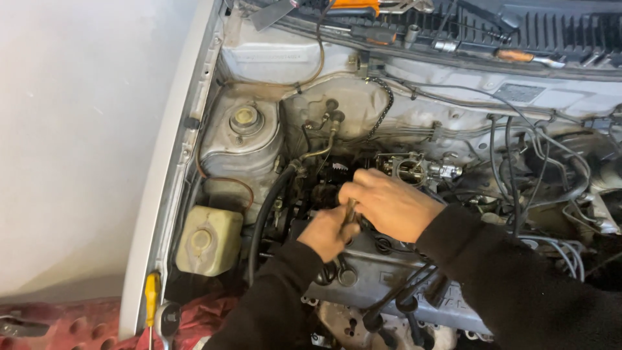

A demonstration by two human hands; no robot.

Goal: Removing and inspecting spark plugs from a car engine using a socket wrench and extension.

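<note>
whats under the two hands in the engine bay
The left hand and right hand grip a slim tool above the grey valve cover. What its tip meets is covered by the hands.

Hands: two, left hand (328, 232), right hand (387, 204)
Yellowed fluid reservoir (208, 239): one
Yellow-handled screwdriver (151, 299): one
Strut tower cap (245, 118): one

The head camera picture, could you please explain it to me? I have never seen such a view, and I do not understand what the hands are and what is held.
A person wears one camera on the head, looking down into an open car engine bay. Both hands belong to that person, in dark sleeves. The left hand and right hand meet over the engine and together grip a slim tool. Nearby sit a pale fluid tank and a yellow-handled screwdriver on the fender.
</note>
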